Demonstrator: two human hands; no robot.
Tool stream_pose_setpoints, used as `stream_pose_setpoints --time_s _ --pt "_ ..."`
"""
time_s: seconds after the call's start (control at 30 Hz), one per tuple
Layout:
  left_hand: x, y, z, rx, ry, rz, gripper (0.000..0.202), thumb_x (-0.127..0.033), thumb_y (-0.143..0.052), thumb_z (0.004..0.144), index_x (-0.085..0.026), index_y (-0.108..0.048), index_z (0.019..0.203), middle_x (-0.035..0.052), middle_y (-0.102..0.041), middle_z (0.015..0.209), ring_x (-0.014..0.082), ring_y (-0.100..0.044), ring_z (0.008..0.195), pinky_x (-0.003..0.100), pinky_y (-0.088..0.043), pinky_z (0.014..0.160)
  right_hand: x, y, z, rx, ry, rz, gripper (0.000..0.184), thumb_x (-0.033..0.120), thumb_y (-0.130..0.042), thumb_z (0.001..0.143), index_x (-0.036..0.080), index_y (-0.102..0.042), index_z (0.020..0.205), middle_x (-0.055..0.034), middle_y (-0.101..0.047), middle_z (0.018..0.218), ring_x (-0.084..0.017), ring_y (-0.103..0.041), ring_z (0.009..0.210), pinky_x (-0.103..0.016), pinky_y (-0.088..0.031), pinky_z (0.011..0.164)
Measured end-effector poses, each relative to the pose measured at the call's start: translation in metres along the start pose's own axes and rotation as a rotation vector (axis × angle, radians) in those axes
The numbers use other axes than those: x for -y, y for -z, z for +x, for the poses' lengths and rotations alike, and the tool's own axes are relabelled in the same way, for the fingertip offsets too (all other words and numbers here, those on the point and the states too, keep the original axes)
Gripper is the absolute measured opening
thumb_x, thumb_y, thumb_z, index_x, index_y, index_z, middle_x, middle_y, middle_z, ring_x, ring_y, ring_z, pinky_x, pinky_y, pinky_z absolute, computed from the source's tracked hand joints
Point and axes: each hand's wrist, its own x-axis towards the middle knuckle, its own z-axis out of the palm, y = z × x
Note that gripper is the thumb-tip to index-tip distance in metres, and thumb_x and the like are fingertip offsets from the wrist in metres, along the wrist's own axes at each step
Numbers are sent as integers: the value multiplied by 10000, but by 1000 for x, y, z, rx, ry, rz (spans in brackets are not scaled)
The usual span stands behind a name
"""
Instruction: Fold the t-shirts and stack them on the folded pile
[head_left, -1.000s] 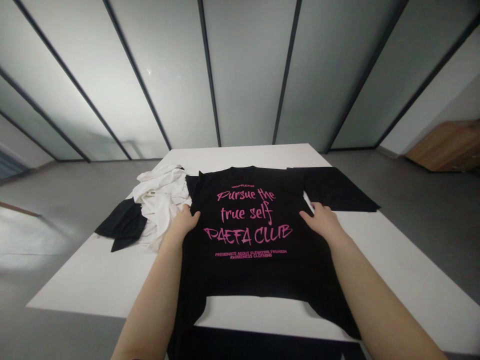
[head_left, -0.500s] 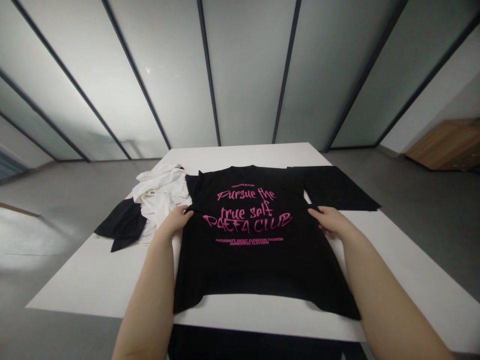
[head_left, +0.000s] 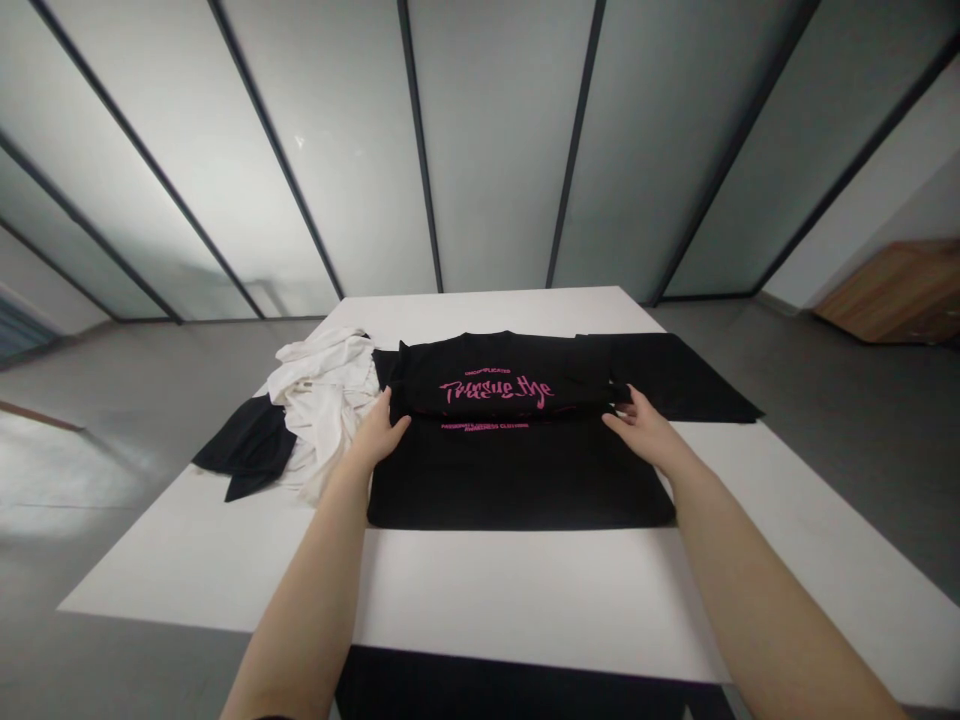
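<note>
A black T-shirt (head_left: 517, 475) with pink lettering lies across the white table, its middle bunched into a crosswise fold that hides part of the print. At the fold's left end, my left hand (head_left: 379, 432) has its thumb over the cloth and its fingers partly behind it. My right hand (head_left: 646, 432) grips the right end the same way, with black cloth between thumb and fingers. The lower part of the shirt spreads flat toward me, its near edge almost straight.
A crumpled white garment (head_left: 322, 385) heaps on the left, with a black cloth piece (head_left: 251, 445) beside it. A flat black garment (head_left: 675, 375) lies at the right. The white table (head_left: 525, 590) has its near edge before me; frosted panels (head_left: 495, 150) stand behind.
Both hands have moved slightly away from me, carrying the shirt's middle into a fold over the upper print. Its lower edge has slid away from the table's near edge.
</note>
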Motion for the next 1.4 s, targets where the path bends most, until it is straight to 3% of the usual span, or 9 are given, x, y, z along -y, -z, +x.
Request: stream_pose_setpoints --time_s 0.2,0.4,0.5,0.73,0.9,1.07,1.2,1.3,1.4 --pt "-4 3 -8 94 38 343 836 -322 -623 943 -120 -273 1675 235 -674 1412 371 -655 1320 461 -483 1105 3 7 -5 -26 -122 -326 1021 388 -752 858 107 -229 1688 -148 -778 1139 -332 -744 1098 -443 -561 998" --pt "-1 13 -10 176 211 431 522 -353 -588 955 -108 -513 1410 264 -726 1274 390 -707 1233 438 -533 979 7 18 -12 58 -251 -583 638 487 -783 838 123 -633 1339 -163 -788 1014 -346 -760 903 -411 -567 792" --pt "3 20 -12 211 227 471 392 -362 -625 914 -159 -577 1245 256 -741 1233 403 -724 1183 440 -554 914 9 24 -16 154 -261 -610 436 429 -795 825 175 -681 1161 -132 -786 952 -315 -753 808 -374 -544 709" --pt "2 40 -31 428 211 83 447 -396 -751 714 -281 -664 1137 34 -743 780 237 -680 550 310 -525 510 19 27 -21 259 -68 -477 269 202 -693 816 255 -684 1080 2 -726 764 -224 -688 705 -300 -483 644" --pt "-19 49 -35 572 117 -166 247 -387 -732 673 -252 -797 869 27 -703 698 203 -641 533 279 -499 463 23 30 -24 311 -26 -377 239 248 -670 798 261 -789 1005 -31 -789 896 -248 -715 823 -322 -548 725" --pt "-28 53 -29 364 4 -391 418 -344 -580 787 -224 -817 1110 72 -771 964 228 -719 834 326 -596 688 35 30 -28 283 -93 -53 346 258 -653 783 239 -823 1084 -74 -808 1130 -287 -740 1020 -377 -608 865" --pt "-21 50 -22 237 -47 -510 537 -335 -684 743 -167 -766 1247 73 -774 918 226 -712 816 367 -596 756 41 27 -25 200 18 118 480 330 -741 768 214 -761 1234 -89 -806 1130 -294 -735 1056 -411 -607 932" --pt "-18 47 -17 99 -69 -399 399 -390 -709 747 -167 -814 1061 76 -760 872 234 -699 820 380 -584 795 41 26 -22 21 73 -37 359 368 -729 797 220 -779 1120 -86 -794 987 -296 -729 967 -431 -599 905" --pt "-22 47 -16 -76 -104 -301 264 -427 -686 762 -206 -795 856 106 -764 1061 266 -697 1003 382 -573 883 41 23 -21 -183 183 -210 190 344 -647 843 247 -767 955 -115 -753 1120 -307 -706 1048 -429 -579 924"
